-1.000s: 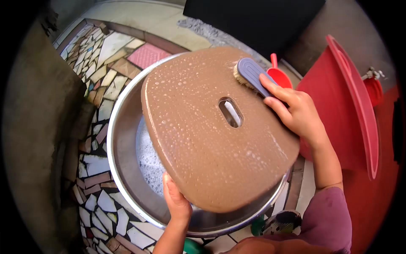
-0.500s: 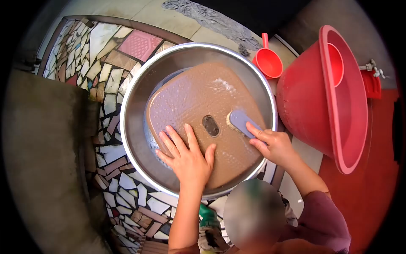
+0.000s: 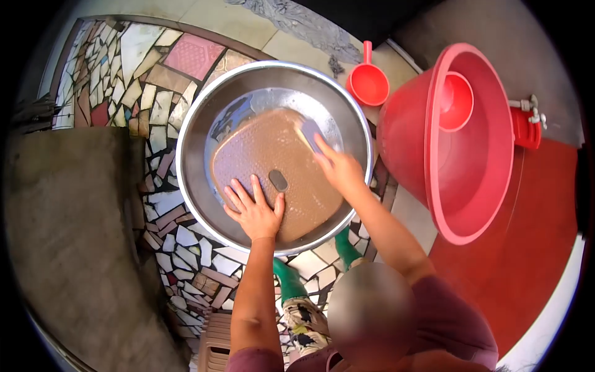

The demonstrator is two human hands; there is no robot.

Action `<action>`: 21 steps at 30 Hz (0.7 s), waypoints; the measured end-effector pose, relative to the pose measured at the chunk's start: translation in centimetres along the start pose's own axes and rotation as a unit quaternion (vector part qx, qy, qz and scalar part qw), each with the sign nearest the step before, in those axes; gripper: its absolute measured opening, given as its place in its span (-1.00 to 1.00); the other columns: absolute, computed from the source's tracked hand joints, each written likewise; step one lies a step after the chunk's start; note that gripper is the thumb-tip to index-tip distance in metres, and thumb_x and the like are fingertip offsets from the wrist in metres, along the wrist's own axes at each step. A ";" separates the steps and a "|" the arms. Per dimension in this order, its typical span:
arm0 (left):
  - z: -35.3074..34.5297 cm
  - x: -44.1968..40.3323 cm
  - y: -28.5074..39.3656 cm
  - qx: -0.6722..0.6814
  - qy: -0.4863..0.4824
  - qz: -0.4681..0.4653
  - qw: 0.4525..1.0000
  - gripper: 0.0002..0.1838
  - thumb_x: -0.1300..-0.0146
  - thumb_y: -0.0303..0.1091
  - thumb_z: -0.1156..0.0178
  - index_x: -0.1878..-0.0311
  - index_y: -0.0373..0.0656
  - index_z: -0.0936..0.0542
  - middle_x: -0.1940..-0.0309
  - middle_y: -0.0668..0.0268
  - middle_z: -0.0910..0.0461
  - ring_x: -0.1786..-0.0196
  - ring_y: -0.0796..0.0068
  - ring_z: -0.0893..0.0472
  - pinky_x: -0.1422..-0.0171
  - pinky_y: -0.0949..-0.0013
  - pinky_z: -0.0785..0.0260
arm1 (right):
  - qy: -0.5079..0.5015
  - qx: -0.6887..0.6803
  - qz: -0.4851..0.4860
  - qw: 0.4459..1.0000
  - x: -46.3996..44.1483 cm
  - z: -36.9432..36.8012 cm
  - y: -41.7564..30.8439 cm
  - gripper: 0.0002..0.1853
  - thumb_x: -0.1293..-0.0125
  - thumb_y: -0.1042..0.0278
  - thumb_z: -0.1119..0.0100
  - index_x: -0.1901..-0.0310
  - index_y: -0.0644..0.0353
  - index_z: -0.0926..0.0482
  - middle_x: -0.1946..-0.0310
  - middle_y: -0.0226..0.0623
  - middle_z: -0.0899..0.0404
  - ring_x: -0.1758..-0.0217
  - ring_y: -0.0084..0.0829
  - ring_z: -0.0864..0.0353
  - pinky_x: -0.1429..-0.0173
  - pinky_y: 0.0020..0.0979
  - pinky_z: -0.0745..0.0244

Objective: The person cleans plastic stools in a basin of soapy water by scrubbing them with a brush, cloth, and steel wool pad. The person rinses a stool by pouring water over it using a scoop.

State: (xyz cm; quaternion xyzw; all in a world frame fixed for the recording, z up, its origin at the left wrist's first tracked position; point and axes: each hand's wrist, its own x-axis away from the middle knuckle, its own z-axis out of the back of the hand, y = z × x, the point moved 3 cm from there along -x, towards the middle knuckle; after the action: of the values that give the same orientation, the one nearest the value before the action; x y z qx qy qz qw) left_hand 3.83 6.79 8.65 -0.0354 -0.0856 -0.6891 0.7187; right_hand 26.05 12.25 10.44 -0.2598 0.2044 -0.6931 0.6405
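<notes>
Soft, even light falls on my metal basin (image 3: pixel 194 155), glinting off its rim and wet bottom. My right hand (image 3: pixel 341 170) and brush (image 3: pixel 312 135) look blurred; my left hand (image 3: pixel 255 217) is crisper. Wide-angle distortion bows the scene toward black edges.

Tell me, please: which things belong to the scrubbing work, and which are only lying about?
In use:
- brush, in the right hand
- brown board, under the left hand
- basin, around the board

Apparently not in use:
- red scoop, beside the basin
- tub, with second scoop inside
- crumpled grey material
</notes>
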 end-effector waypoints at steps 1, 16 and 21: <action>0.0 -0.1 0.0 -0.005 -0.003 0.005 1.000 -0.11 -0.17 0.33 -0.04 -0.49 0.05 -0.18 -0.53 -0.09 0.12 -0.57 -0.15 0.18 -0.42 -0.41 0.22 | 0.062 -0.046 0.020 0.997 1.7 0.4 1.6 -0.53 -0.36 -0.04 -0.06 -0.30 -0.31 -0.42 0.35 0.01 -0.65 0.33 0.06 -0.65 0.24 -0.07 -0.54; 1.5 -0.5 -1.4 0.139 -0.011 0.029 0.990 -0.16 -0.09 0.32 -0.15 -0.44 0.23 -0.28 -0.55 0.05 0.11 -0.58 -0.05 0.19 -0.46 -0.41 0.31 | -0.111 -0.166 -0.029 0.979 -5.2 -0.6 -0.9 -0.49 -0.41 0.34 -0.12 -0.37 0.19 -0.32 -0.26 -0.08 -0.46 -0.24 -0.49 -0.49 -0.25 -0.48 -0.35; 0.1 0.0 -2.9 0.164 0.021 0.022 0.986 -0.14 -0.12 0.36 -0.07 -0.47 0.22 -0.24 -0.55 0.04 0.13 -0.59 -0.05 0.24 -0.42 -0.51 0.36 | -0.177 -0.113 0.030 0.977 -12.0 -4.4 -5.2 -0.50 -0.43 0.29 -0.09 -0.33 0.28 -0.35 -0.32 -0.09 -0.39 -0.32 -0.42 -0.43 -0.35 -0.48 -0.25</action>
State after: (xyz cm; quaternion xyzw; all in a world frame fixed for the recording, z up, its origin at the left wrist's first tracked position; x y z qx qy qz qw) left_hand 0.90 6.66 8.52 0.0955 -0.1814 -0.6504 0.7314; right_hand 19.79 24.50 8.99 -0.4425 0.1726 -0.5889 0.6539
